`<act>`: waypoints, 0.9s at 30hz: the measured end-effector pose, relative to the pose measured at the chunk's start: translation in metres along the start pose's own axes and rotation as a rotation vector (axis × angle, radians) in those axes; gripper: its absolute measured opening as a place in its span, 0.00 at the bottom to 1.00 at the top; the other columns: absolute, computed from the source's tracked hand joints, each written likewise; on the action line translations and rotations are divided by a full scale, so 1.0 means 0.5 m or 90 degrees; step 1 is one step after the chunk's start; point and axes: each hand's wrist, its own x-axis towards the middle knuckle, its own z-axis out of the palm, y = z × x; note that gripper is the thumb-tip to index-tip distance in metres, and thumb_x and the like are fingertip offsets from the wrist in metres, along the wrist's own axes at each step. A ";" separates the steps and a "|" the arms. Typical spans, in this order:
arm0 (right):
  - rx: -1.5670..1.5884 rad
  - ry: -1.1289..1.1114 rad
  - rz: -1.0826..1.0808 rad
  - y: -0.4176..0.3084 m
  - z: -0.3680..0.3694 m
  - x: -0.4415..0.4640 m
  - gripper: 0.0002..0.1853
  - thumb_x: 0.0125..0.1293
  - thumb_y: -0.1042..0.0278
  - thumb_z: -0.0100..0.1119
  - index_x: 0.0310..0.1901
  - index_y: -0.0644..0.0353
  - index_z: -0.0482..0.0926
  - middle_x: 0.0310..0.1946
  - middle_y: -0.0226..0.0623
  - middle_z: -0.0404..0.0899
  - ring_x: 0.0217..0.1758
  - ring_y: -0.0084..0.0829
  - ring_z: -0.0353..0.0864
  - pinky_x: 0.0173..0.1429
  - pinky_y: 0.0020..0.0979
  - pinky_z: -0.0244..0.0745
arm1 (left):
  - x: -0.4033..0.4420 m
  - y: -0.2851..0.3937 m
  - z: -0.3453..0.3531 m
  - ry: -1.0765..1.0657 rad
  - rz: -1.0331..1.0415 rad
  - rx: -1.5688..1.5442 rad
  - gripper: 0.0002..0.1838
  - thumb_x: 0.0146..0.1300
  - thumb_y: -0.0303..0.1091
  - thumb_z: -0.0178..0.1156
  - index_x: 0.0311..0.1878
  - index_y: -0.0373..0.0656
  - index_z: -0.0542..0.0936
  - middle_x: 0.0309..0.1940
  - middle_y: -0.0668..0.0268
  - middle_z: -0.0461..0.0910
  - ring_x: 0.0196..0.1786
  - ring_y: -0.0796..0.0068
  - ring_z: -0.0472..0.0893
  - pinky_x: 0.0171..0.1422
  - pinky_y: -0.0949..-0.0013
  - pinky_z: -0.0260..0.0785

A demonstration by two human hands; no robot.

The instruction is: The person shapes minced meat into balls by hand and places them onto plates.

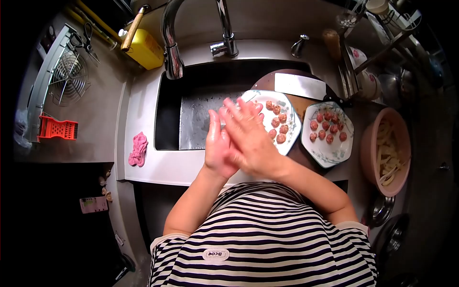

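My left hand (219,152) and my right hand (253,137) meet palm to palm over the front edge of the sink. Both look wet, with their fingers stretched out. The right hand lies across the left, and whatever may be between the palms is hidden. Just beyond the right hand is a white patterned plate (294,118) bearing several raw meatballs (281,138), partly covered by that hand. A second patterned plate (326,157) with several more meatballs (329,138) sits to its right. Neither hand visibly grips a plate.
A dark sink (168,115) lies under a chrome faucet (173,62). A wide-bladed cleaver (301,86) rests on a round board (267,81). At right stands a pink basin (367,155) of pale cut pieces. A pink cloth (138,149) and yellow jug (145,49) are at left.
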 end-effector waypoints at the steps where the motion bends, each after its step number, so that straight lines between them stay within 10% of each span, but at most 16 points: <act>1: 0.067 -0.014 -0.009 -0.042 0.006 -0.001 0.37 0.60 0.46 0.50 0.67 0.59 0.59 0.68 0.50 0.53 0.73 0.52 0.47 0.70 0.58 0.39 | 0.013 -0.009 -0.029 -0.048 0.008 0.012 0.47 0.61 0.71 0.28 0.71 0.40 0.46 0.72 0.54 0.45 0.73 0.55 0.47 0.75 0.55 0.40; 5: -0.146 0.004 -0.001 -0.013 -0.012 0.040 0.37 0.63 0.39 0.45 0.67 0.56 0.59 0.68 0.49 0.52 0.73 0.51 0.47 0.69 0.59 0.38 | 0.022 -0.038 -0.016 -0.107 0.022 -0.053 0.42 0.64 0.68 0.29 0.72 0.46 0.46 0.71 0.56 0.49 0.73 0.56 0.49 0.74 0.53 0.42; 9: -0.210 0.128 0.197 0.090 -0.056 0.030 0.31 0.66 0.47 0.47 0.65 0.57 0.61 0.63 0.47 0.61 0.68 0.46 0.57 0.68 0.54 0.49 | 0.014 -0.010 -0.019 0.118 -0.060 -0.073 0.44 0.66 0.65 0.30 0.68 0.32 0.51 0.68 0.50 0.54 0.71 0.56 0.53 0.74 0.55 0.44; 15: 0.842 0.207 0.528 0.076 -0.031 -0.043 0.26 0.73 0.48 0.33 0.61 0.60 0.64 0.48 0.35 0.74 0.48 0.26 0.74 0.56 0.29 0.69 | 0.013 -0.010 -0.008 -0.013 0.027 0.088 0.44 0.66 0.66 0.27 0.68 0.32 0.53 0.67 0.50 0.56 0.69 0.59 0.58 0.74 0.59 0.43; 19: 1.170 0.157 0.641 0.069 -0.029 -0.078 0.25 0.72 0.48 0.35 0.56 0.62 0.67 0.49 0.39 0.74 0.52 0.32 0.74 0.55 0.36 0.71 | 0.010 -0.012 0.016 -0.041 0.116 0.329 0.42 0.67 0.64 0.24 0.68 0.34 0.54 0.66 0.51 0.60 0.69 0.61 0.58 0.74 0.61 0.43; 22: 1.121 0.199 0.702 0.054 -0.090 -0.121 0.21 0.70 0.60 0.46 0.59 0.65 0.65 0.53 0.42 0.71 0.53 0.34 0.74 0.54 0.37 0.72 | 0.008 0.015 -0.005 0.012 0.144 0.376 0.36 0.70 0.58 0.28 0.64 0.35 0.62 0.62 0.52 0.65 0.66 0.62 0.63 0.71 0.61 0.50; 27: 0.502 0.269 0.557 0.100 -0.205 -0.257 0.18 0.67 0.74 0.46 0.57 0.65 0.69 0.52 0.35 0.73 0.49 0.22 0.75 0.50 0.23 0.72 | -0.006 0.042 -0.058 0.098 0.130 0.394 0.23 0.72 0.44 0.37 0.53 0.35 0.72 0.50 0.57 0.76 0.56 0.65 0.73 0.60 0.65 0.64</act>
